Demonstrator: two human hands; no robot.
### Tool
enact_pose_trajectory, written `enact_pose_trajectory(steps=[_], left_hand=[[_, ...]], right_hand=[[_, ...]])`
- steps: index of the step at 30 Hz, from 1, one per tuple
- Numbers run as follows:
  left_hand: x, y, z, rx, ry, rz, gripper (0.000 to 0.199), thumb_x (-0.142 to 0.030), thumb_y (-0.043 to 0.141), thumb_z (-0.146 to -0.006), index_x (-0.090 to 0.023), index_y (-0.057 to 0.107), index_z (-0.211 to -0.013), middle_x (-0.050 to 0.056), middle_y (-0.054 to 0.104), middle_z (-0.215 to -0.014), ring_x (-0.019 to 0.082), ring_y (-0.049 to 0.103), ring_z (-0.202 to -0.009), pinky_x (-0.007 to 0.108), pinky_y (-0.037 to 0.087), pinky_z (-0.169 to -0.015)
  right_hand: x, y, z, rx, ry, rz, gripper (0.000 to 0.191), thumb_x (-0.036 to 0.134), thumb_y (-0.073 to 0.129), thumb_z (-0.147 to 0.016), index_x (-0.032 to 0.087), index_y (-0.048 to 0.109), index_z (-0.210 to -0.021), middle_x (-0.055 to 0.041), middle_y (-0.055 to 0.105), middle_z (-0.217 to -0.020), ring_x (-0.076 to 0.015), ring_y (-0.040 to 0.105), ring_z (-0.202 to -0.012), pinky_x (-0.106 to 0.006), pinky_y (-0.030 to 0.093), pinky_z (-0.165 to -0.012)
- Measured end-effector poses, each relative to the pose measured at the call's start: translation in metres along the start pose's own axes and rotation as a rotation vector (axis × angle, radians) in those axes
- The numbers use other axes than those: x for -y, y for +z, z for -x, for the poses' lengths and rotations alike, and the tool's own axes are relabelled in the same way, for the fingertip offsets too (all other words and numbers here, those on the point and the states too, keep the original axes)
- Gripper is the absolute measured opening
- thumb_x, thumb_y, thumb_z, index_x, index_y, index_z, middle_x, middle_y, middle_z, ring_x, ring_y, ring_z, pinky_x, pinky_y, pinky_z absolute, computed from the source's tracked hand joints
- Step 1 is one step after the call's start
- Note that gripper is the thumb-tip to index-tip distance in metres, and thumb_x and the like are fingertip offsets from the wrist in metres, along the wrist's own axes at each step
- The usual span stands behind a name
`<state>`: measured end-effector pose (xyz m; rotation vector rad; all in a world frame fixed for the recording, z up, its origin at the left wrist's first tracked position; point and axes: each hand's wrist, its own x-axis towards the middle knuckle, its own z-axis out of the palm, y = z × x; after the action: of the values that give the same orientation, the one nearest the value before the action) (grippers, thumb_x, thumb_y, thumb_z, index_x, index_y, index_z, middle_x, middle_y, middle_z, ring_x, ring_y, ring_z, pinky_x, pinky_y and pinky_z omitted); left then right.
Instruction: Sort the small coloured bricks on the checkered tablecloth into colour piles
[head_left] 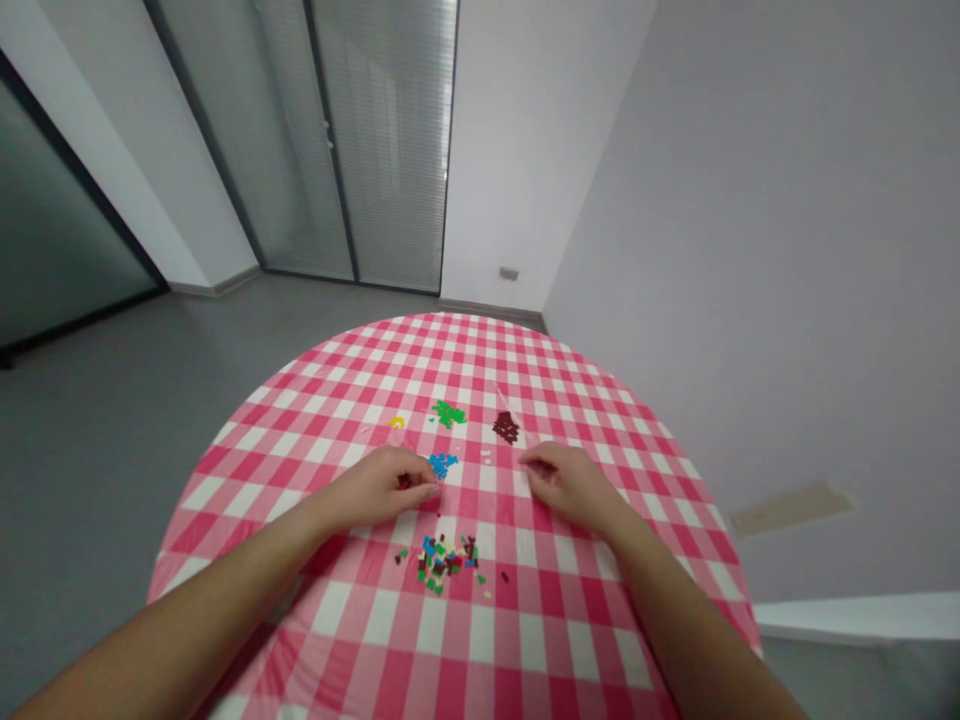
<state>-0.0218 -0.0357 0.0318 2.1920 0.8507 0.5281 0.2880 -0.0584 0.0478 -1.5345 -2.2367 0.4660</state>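
My left hand [390, 487] and right hand [566, 487] are curled well apart, any hold unclear, the left nearer the small multicoloured plastic pieces [448, 565] heaped toward me

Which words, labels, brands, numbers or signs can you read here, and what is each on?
None can be read.
Checkered tablecloth: no lettering visible.
Mixed pile, green pieces, brown pieces, blue pieces: too small to tell whether they are marked.
Wall plate: too small and blurred to tell.
Glass panels: no lettering visible.
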Motion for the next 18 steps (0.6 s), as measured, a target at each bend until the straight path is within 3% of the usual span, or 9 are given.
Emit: enact_pose_trajectory(steps=[4, 7, 12, 18], left_hand=[[0.002, 0.001, 0.0, 0.003, -0.003, -0.005, 0.027, -0.034, 0.056, -0.095, -0.017, 0.072, -0.082, 0.005, 0.071, -0.075, 0.014, 0.061, -0.064, 0.025, 0.041, -0.059], [0.004, 0.001, 0.0, 0.01, -0.008, -0.004, 0.029, -0.036, 0.055, -0.096, -0.017, 0.072, -0.082, 0.005, 0.071, -0.076, 0.014, 0.061, -0.065, 0.025, 0.042, -0.059], [0.005, 0.001, 0.0, 0.02, -0.004, 0.0, 0.03, -0.037, 0.055, -0.096, -0.017, 0.072, -0.082, 0.005, 0.071, -0.075, 0.014, 0.06, -0.064, 0.025, 0.04, -0.058], [0.003, 0.0, 0.0, 0.033, -0.009, -0.002, 0.03, -0.037, 0.054, -0.097, -0.017, 0.072, -0.083, 0.005, 0.07, -0.073, 0.013, 0.057, -0.061, 0.025, 0.04, -0.057]], right_hand=[[-0.033, -0.018, -0.002, -0.031, 0.152, 0.063, 0.026, 0.021, 0.054, -0.085, 0.019, 0.077, -0.096, -0.0104, 0.076, -0.1, -0.0243, 0.07, -0.088, -0.034, 0.053, -0.078], [-0.05, -0.017, -0.003, -0.052, 0.218, 0.057, 0.025, 0.022, 0.056, -0.084, 0.019, 0.078, -0.096, -0.0107, 0.077, -0.099, -0.0256, 0.07, -0.088, -0.035, 0.054, -0.078], [-0.062, -0.007, -0.006, -0.103, 0.193, 0.029, 0.022, 0.024, 0.058, -0.085, 0.018, 0.079, -0.092, -0.0099, 0.075, -0.094, -0.0228, 0.068, -0.084, -0.034, 0.053, -0.076], [-0.071, -0.005, -0.007, -0.017, 0.294, -0.044, 0.024, 0.026, 0.061, -0.087, 0.018, 0.079, -0.1, -0.0109, 0.076, -0.101, -0.0241, 0.07, -0.088, -0.035, 0.053, -0.077]])
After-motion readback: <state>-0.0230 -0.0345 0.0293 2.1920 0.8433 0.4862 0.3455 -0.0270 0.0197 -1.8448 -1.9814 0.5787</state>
